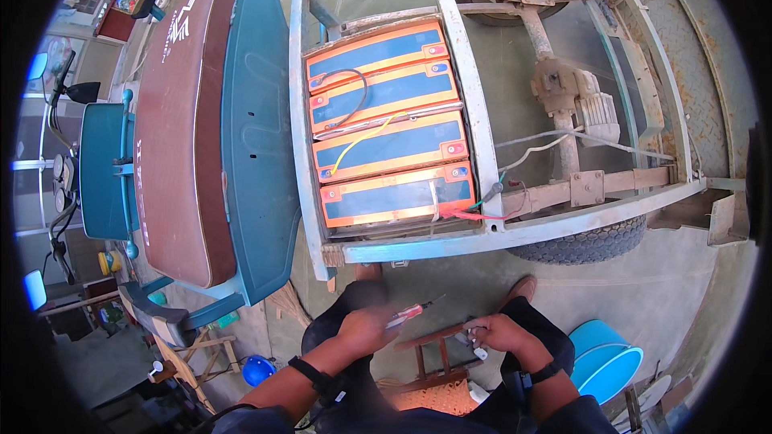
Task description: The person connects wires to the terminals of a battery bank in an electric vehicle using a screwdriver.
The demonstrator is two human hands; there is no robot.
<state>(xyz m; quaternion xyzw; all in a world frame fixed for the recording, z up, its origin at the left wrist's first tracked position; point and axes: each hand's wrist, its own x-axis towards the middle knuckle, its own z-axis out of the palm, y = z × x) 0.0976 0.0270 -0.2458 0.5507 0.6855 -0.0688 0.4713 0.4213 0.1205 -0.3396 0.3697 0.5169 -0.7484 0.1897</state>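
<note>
Screwdriver (404, 316) slants forward and rightward from the left hand (363, 333), fingers curled round it; the right hand (496, 333) pinches a metallic piece (479, 351).

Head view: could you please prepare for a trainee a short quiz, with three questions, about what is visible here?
1. How many orange-and-blue batteries sit in the metal frame?
2. Which hand holds the screwdriver?
(a) left
(b) right
(c) neither
3. True or false: the blue bucket is in the lower right part of the picture.

Key:
1. Four.
2. (a), the left hand.
3. True.
</note>
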